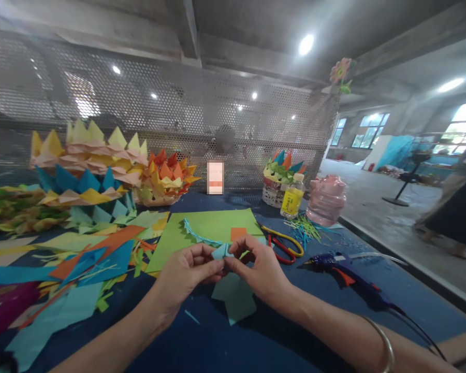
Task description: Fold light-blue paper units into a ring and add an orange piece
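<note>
A small pale-blue folded paper piece (220,252) is held up at the fingertips, over the middle of a dark-blue-topped bench (171,339), in front of the near edge of a flat lime-green paper sheet (205,220). The left hand (186,265) is pinched on it, thumb against forefinger, the remaining fingers curled beneath; the right hand (261,267) has its thumb and forefinger drawn nearly together on the other side of the piece, the palm hollow and holding nothing else. The paper looks almost weightless and thin but crisp, so it should keep a crease well and slip little against dry skin; its points would probably crumple under a hard squeeze. It is best taken lightly along the folded edges, where the layers double up and stiffen it. Much of it is covered by the fingers, so the inner folds cannot be read. A slender turquoise twisted paper strip (196,235) runs down behind the piece, and whether the two are joined cannot be told. The right hand also partly screens the red-and-yellow-handled scissors (285,244), whose blades are hard to make out. Toward the bench's left side, a glossy magenta object (13,305) is cut off by the frame, and the bench's near edge lies out of view.
</note>
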